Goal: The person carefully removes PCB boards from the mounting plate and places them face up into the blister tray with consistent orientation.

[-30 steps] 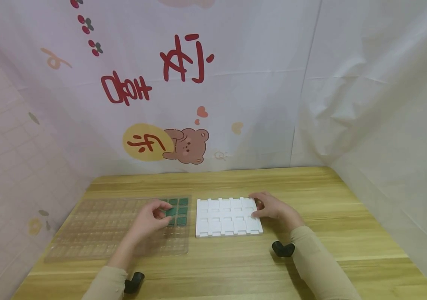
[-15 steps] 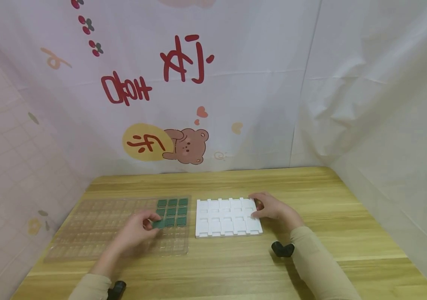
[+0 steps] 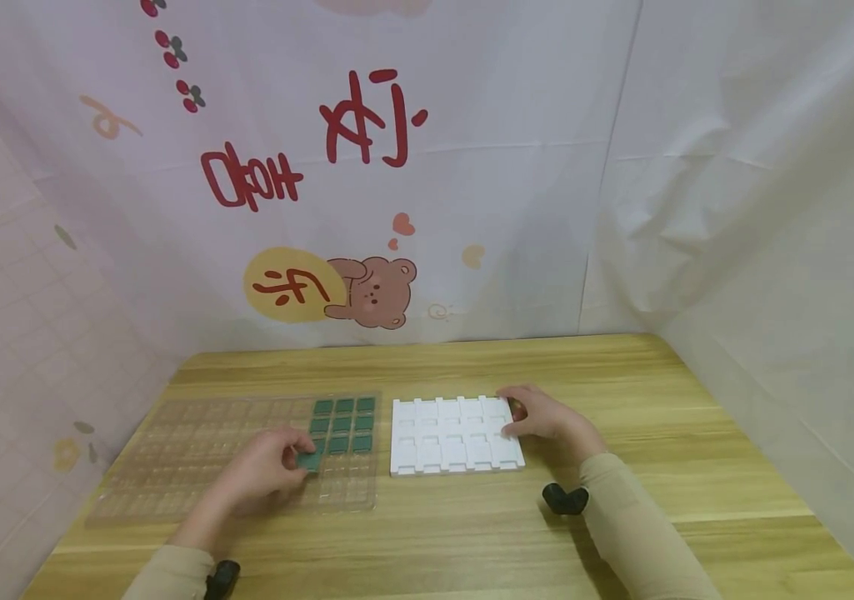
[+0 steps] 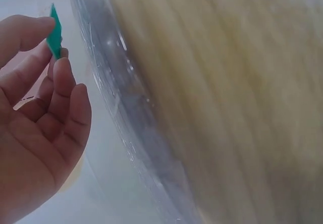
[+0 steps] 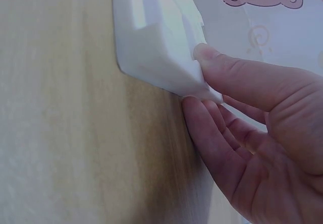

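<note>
A clear plastic tray [image 3: 172, 467] [image 4: 126, 103] lies on the left of the wooden table, with several green square chips [image 3: 344, 423] in its far right pockets. My left hand [image 3: 265, 468] [image 4: 40, 118] is over that tray and pinches one green chip [image 3: 311, 460] [image 4: 54, 32] between thumb and fingers. To the right lies a white foam tray [image 3: 456, 433] [image 5: 156, 47] with empty pockets. My right hand [image 3: 542, 417] [image 5: 252, 133] rests at its right edge, thumb on top and fingers against the side.
The wooden table [image 3: 471, 533] is walled by a printed cloth at the back and white sheets at both sides. A small black part [image 3: 565, 498] shows by the right sleeve and another [image 3: 221, 577] by the left sleeve.
My left hand has lifted one green chip out of the clear tray's green block and drawn it back toward me and to the left. The right hand has stayed at the white tray.
</note>
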Demonstrator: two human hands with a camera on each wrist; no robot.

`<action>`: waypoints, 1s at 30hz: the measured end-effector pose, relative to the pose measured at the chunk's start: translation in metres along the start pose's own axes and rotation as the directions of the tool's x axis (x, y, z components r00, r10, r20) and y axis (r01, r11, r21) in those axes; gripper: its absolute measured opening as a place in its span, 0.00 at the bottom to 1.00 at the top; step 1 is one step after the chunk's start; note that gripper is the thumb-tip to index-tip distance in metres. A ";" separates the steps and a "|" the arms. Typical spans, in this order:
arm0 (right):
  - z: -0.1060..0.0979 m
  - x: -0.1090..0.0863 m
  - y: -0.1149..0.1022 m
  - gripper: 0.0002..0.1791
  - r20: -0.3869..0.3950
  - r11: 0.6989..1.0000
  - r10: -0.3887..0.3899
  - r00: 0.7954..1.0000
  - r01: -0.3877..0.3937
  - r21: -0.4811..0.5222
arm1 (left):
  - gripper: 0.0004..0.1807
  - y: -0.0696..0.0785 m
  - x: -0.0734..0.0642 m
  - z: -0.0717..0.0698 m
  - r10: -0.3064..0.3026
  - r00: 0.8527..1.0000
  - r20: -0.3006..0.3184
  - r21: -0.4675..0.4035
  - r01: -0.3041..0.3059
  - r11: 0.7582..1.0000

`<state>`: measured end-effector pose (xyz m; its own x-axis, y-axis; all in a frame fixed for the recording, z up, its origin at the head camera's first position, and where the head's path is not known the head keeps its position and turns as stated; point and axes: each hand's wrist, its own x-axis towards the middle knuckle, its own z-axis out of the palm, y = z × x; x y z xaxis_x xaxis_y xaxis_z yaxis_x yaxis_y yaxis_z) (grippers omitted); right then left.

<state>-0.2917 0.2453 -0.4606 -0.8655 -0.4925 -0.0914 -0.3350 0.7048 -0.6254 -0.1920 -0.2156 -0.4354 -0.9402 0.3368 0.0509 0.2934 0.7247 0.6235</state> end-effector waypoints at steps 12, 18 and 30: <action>-0.001 0.000 0.000 0.38 -0.004 1.000 0.025 1.000 -0.025 0.006 | 0.14 0.001 0.005 -0.001 0.054 0.997 0.056 0.178 -0.064 0.982; -0.001 -0.001 -0.001 0.38 -0.003 1.000 0.029 1.000 -0.029 0.004 | 0.14 0.000 0.006 0.002 0.054 0.997 0.051 0.204 -0.064 0.977; -0.001 0.000 0.000 0.37 -0.008 1.000 0.022 1.000 -0.022 0.004 | 0.15 -0.005 0.008 0.005 0.063 0.997 0.039 0.247 -0.071 0.967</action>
<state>-0.2917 0.2457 -0.4597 -0.8756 -0.4727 -0.0995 -0.3141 0.7138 -0.6260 -0.2003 -0.2130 -0.4419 -0.9125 0.4048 0.0597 0.3926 0.8250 0.4066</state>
